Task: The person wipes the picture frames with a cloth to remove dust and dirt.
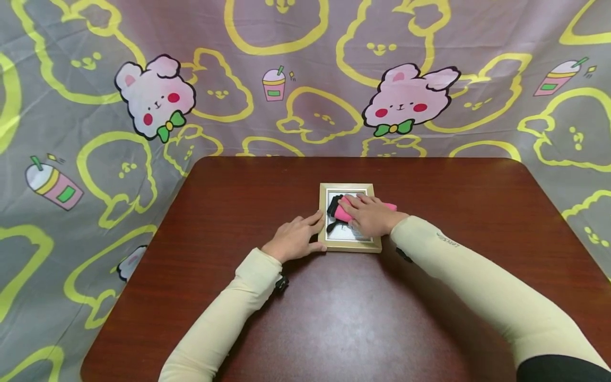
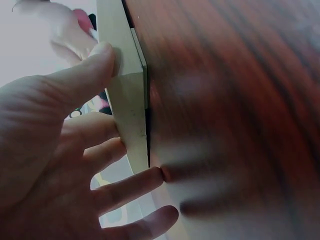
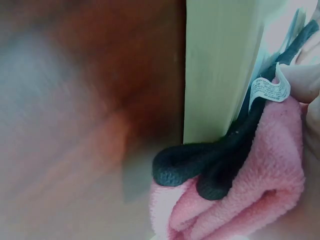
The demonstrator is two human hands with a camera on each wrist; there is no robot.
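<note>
A light wooden picture frame [image 1: 350, 246] with a glazed, printed front lies face up toward the back of the table. My left hand [image 1: 294, 239] rests against its left side, fingers extended and thumb at the near edge. In the left wrist view, those fingers spread along the frame's edge [image 2: 127, 100]. On the glass, my right hand [image 1: 372, 216] presses a folded pink cloth [image 1: 341, 212] with black trim, fingers spread over it. The right wrist view shows the fluffy cloth [image 3: 272, 155] with a white label [image 3: 270, 90], bunched past the frame's edge. Part of the picture is hidden beneath.
The dark reddish wooden table [image 1: 238, 196] has rounded far corners. A grey curtain [image 1: 305, 63] with yellow outlines and cartoon rabbits hangs along the back and both sides. Small black devices [image 1: 281, 285] sit at the wrists over cream sleeves.
</note>
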